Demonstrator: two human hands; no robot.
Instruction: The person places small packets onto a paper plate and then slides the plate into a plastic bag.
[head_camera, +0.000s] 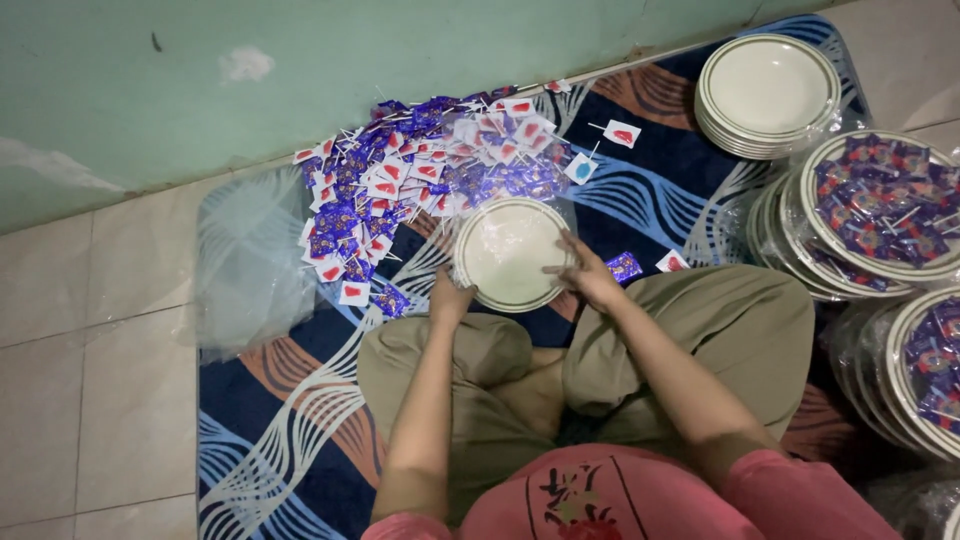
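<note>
Head view: wrapped plate (508, 250) between both hands' fingers (563, 266).

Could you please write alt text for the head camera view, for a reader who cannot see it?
A person sitting cross-legged on a blue patterned mat holds a white plate in clear plastic, left hand at its rim, right hand on top. A heap of purple and white candy sachets lies beyond; stacked empty plates and sachet-filled plates sit to the right.

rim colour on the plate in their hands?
The plate is cream-white with thin dark green-grey bands around the rim, under clear plastic wrap. Only the head view shows it.
</note>
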